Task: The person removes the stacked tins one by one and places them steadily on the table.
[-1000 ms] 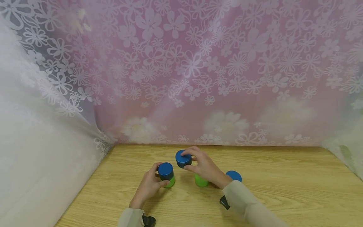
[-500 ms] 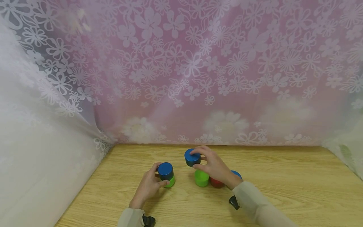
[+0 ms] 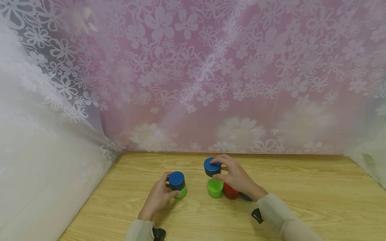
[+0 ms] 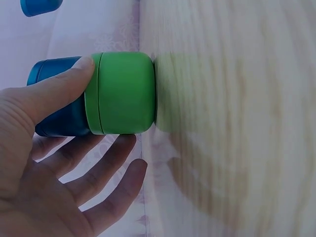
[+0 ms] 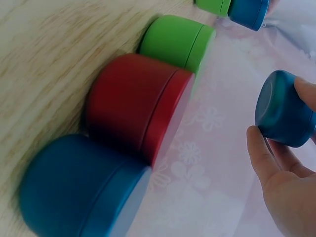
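Observation:
My left hand [image 3: 158, 197] holds a stack on the table: a round blue tin [image 3: 177, 180] on top of a round green tin [image 4: 126, 94]. In the left wrist view its thumb lies across the seam between the two tins, with fingers curled on the other side. My right hand [image 3: 236, 174] grips another blue tin [image 3: 212, 167] in the air, thumb and fingers around its side. Below and slightly in front of that tin stands a second green tin [image 3: 215, 188]. A red tin [image 5: 133, 103] and a third blue tin [image 5: 74, 187] continue the row, partly covered by my right wrist.
Everything stands on a wood-grain table [image 3: 301, 194]. A pink flowered cloth [image 3: 193, 83] hangs behind its far edge, and a whitish cloth [image 3: 45, 160] hangs at the left. Black straps [image 3: 257, 216] sit at the wrists.
My right hand has carried the blue tin rightward, from near the left stack to over the second green tin. The red tin has come into view. My left hand stays in place.

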`<state>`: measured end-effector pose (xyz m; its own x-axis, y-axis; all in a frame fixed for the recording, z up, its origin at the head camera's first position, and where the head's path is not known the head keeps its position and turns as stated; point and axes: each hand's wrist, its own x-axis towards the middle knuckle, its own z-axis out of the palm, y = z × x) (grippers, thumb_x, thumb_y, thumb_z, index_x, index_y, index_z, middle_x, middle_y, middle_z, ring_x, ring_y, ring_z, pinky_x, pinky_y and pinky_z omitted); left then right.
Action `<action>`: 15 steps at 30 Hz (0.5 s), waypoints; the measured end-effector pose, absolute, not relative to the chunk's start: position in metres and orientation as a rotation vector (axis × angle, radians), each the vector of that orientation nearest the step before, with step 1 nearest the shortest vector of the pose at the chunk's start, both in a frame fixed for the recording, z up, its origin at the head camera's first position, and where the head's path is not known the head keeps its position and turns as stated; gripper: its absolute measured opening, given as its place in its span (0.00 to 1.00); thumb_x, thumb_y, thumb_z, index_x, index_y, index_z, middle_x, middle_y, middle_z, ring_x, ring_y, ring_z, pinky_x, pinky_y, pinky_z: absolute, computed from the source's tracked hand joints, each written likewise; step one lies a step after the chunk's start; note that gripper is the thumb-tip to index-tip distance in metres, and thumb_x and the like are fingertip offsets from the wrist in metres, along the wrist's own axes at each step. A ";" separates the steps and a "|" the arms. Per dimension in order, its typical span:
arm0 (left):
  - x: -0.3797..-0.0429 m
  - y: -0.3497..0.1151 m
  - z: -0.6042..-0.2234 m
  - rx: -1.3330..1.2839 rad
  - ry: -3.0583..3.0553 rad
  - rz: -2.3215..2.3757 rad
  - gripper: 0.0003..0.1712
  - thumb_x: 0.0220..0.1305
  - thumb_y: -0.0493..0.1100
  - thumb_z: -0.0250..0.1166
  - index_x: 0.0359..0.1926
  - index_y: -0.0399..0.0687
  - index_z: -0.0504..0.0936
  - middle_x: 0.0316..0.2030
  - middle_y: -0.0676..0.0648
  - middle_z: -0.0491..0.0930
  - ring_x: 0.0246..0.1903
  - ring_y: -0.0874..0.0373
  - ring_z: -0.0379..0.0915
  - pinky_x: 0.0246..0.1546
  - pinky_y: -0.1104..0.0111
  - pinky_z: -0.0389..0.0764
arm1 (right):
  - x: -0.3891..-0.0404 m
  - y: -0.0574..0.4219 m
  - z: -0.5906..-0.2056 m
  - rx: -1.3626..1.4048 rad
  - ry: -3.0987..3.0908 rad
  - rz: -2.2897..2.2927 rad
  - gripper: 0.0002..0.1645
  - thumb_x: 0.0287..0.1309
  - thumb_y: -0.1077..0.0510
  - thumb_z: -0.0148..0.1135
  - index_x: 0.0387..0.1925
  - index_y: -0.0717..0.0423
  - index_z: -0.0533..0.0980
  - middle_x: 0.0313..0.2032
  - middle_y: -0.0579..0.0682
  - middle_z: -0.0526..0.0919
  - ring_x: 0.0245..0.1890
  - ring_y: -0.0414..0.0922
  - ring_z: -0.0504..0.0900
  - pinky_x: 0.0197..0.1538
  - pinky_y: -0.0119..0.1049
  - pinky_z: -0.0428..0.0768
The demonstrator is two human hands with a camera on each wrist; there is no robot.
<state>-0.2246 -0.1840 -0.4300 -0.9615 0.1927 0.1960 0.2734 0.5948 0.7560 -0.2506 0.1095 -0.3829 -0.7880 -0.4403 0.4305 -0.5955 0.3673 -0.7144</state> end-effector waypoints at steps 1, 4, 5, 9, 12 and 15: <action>-0.225 -0.184 -0.430 -0.399 -2.723 -1.306 0.39 0.55 0.35 0.78 0.65 0.35 0.70 0.55 0.32 0.77 0.47 0.38 0.81 0.46 0.48 0.83 | -0.251 0.111 -0.383 0.938 -2.457 1.391 0.23 0.56 0.72 0.72 0.54 0.62 0.79 0.56 0.61 0.76 0.57 0.62 0.78 0.56 0.55 0.80; -0.224 -0.184 -0.429 -0.406 -2.723 -1.296 0.38 0.56 0.35 0.78 0.65 0.35 0.70 0.56 0.32 0.77 0.48 0.38 0.81 0.47 0.48 0.82 | -0.250 0.116 -0.384 0.936 -2.459 1.382 0.23 0.56 0.71 0.72 0.54 0.62 0.79 0.56 0.61 0.77 0.56 0.62 0.78 0.55 0.56 0.81; -0.224 -0.184 -0.429 -0.406 -2.723 -1.293 0.38 0.56 0.35 0.78 0.65 0.35 0.70 0.56 0.32 0.77 0.48 0.38 0.81 0.47 0.48 0.82 | -0.250 0.118 -0.384 0.935 -2.461 1.379 0.23 0.56 0.71 0.72 0.54 0.62 0.79 0.55 0.61 0.77 0.56 0.62 0.78 0.55 0.56 0.80; -0.224 -0.184 -0.429 -0.423 -2.716 -1.273 0.38 0.56 0.34 0.77 0.65 0.34 0.70 0.55 0.31 0.78 0.48 0.38 0.81 0.47 0.48 0.82 | -0.249 0.124 -0.385 0.925 -2.473 1.366 0.23 0.56 0.71 0.72 0.54 0.61 0.79 0.55 0.60 0.77 0.56 0.62 0.79 0.55 0.56 0.80; -0.223 -0.184 -0.430 -0.432 -2.711 -1.250 0.38 0.55 0.34 0.77 0.65 0.33 0.70 0.55 0.31 0.78 0.47 0.38 0.81 0.47 0.48 0.82 | -0.248 0.128 -0.385 0.929 -2.474 1.357 0.23 0.57 0.70 0.72 0.55 0.61 0.79 0.55 0.60 0.77 0.56 0.62 0.79 0.54 0.55 0.81; -0.222 -0.184 -0.430 -0.442 -2.704 -1.240 0.38 0.56 0.33 0.77 0.65 0.33 0.70 0.55 0.31 0.78 0.47 0.38 0.82 0.47 0.48 0.83 | -0.247 0.133 -0.385 0.929 -2.477 1.351 0.23 0.57 0.69 0.72 0.55 0.61 0.78 0.55 0.60 0.78 0.56 0.61 0.79 0.54 0.55 0.81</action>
